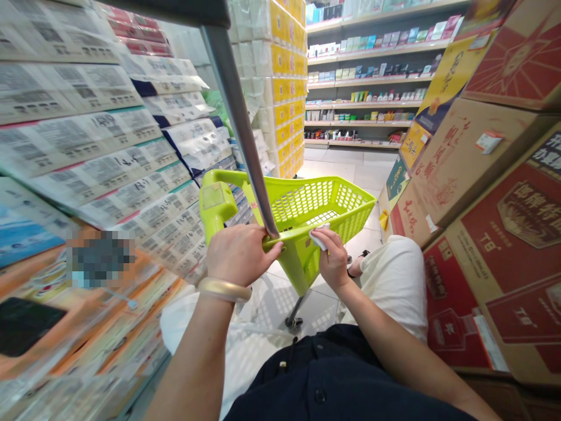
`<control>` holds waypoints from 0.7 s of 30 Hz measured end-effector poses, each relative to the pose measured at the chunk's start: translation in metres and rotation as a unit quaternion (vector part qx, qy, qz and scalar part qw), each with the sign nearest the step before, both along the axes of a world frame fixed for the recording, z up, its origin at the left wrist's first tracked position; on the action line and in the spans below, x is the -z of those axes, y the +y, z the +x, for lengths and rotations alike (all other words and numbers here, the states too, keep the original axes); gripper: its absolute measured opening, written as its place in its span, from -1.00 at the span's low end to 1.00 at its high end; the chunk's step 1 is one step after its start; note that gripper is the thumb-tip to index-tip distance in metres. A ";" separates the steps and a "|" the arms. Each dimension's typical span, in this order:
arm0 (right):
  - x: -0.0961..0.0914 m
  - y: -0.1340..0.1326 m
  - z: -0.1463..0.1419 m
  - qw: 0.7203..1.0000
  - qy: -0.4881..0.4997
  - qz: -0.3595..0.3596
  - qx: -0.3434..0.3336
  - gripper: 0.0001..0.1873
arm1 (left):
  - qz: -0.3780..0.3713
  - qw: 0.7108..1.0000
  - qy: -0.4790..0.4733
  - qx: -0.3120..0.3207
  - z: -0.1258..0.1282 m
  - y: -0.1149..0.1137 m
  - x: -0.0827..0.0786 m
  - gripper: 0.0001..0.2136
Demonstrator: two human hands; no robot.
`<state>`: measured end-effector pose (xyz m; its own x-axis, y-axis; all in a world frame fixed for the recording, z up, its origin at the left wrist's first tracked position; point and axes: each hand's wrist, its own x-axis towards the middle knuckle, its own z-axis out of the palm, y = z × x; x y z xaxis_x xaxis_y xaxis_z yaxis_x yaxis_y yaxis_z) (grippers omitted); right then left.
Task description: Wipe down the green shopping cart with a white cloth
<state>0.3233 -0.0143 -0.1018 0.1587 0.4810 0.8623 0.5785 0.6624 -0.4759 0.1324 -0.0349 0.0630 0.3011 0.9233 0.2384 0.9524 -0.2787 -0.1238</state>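
A lime-green plastic shopping cart (333, 204) stands in front of me in a shop aisle. My left hand (239, 252), with a pale bangle on the wrist, is closed round the near rim of the cart where a grey metal pole (239, 111) meets it. My right hand (333, 257) is pinched on a small white cloth or tissue (319, 237) pressed against the cart's near rim. The basket looks empty apart from a pale patch on its floor.
Stacked printed packs (109, 158) fill the left side. Red and brown cartons (495, 193) are piled on the right. Yellow-and-white paper packs (284, 88) rise behind the cart. Shelves of goods (368, 93) stand at the far end of the tiled floor (350, 166).
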 end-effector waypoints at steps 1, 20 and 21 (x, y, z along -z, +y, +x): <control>-0.003 -0.002 -0.004 1.000 0.000 -0.004 -0.010 -0.54 | 0.000 1.000 -0.002 0.003 0.000 0.000 0.000 -0.58; -0.003 -0.004 -0.007 0.998 -0.032 -0.006 -0.049 -0.53 | 0.008 1.000 -0.004 0.009 -0.007 0.000 0.002 -0.59; -0.004 -0.003 -0.003 0.998 -0.032 -0.009 -0.044 -0.55 | 0.007 1.000 -0.004 0.009 -0.007 0.000 0.002 -0.59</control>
